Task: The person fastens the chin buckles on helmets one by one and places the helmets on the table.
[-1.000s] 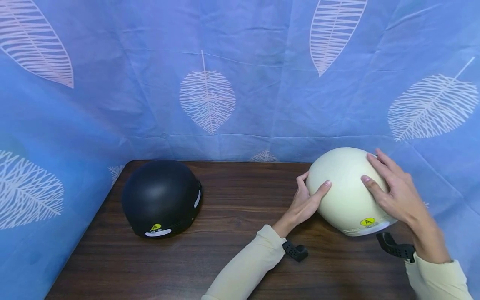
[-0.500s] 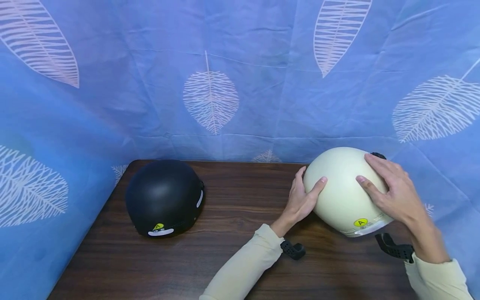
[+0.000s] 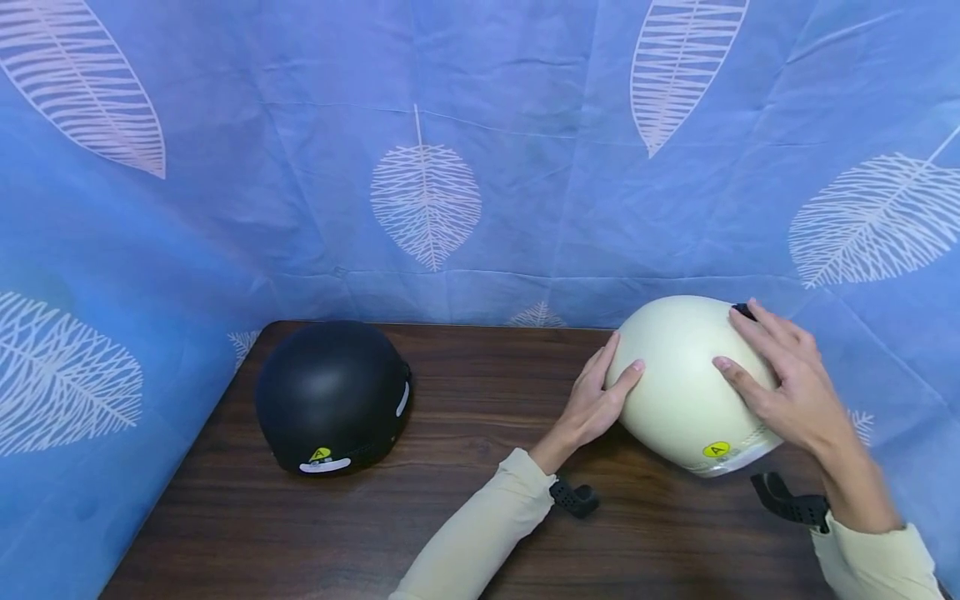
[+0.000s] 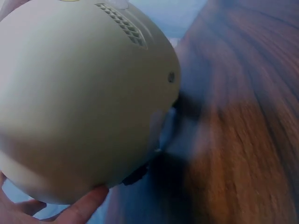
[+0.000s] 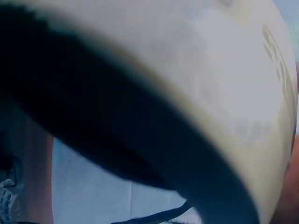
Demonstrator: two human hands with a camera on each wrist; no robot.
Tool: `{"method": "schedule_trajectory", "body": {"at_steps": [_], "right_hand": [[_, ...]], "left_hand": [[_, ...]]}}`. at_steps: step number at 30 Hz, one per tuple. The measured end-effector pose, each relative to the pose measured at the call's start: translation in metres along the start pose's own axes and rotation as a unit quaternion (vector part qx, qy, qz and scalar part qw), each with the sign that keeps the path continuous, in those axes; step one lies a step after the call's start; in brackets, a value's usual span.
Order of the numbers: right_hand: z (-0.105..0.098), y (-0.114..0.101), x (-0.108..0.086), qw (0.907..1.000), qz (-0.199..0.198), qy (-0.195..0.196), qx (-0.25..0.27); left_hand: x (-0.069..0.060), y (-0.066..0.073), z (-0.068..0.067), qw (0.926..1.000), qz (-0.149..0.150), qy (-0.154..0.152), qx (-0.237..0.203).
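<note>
A cream helmet (image 3: 678, 375) is held between both hands at the right of the table, tilted, its yellow "A" sticker low on the near side. My left hand (image 3: 588, 408) grips its left side, thumb on the shell. From the right, my right hand (image 3: 795, 387) holds it with the fingers spread over the shell. In the left wrist view the cream shell (image 4: 84, 93) shows a vent strip, with fingertips at its lower edge. The right wrist view looks under the helmet's rim (image 5: 187, 112), where the inside is dark and a strap (image 5: 163, 215) hangs.
A black helmet (image 3: 330, 396) with a yellow sticker stands at the left of the dark wood table (image 3: 480, 467). Behind and beside the table hangs a blue cloth (image 3: 510, 192) with white leaf prints.
The cream helmet has shifted a little left and turned, its sticker moving leftward. My left hand has moved left with it. The view has swung slightly; the black helmet stays put on the table.
</note>
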State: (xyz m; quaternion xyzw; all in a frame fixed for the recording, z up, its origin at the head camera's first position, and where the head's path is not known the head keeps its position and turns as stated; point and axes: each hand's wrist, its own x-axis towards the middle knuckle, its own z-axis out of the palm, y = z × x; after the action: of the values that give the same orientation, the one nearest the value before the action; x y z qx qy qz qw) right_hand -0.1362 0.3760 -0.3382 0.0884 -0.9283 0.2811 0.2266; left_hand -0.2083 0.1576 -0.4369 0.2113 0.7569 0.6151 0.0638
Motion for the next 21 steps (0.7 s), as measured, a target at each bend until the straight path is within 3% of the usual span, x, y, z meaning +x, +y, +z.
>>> {"method": "schedule_trajectory", "body": {"at_steps": [8, 15, 21], "right_hand": [[0.0, -0.004, 0.0, 0.9939, 0.105, -0.027, -0.018], [0.003, -0.013, 0.003, 0.9942, 0.097, -0.04, -0.023], [0.007, -0.021, 0.003, 0.9946, 0.097, -0.029, -0.024]], "left_hand": [[-0.003, -0.003, -0.003, 0.9998, 0.013, 0.013, -0.005], [-0.004, 0.003, -0.004, 0.9995, 0.026, 0.018, 0.0], [-0.006, 0.004, -0.006, 0.9995, -0.013, 0.023, 0.016]]}}
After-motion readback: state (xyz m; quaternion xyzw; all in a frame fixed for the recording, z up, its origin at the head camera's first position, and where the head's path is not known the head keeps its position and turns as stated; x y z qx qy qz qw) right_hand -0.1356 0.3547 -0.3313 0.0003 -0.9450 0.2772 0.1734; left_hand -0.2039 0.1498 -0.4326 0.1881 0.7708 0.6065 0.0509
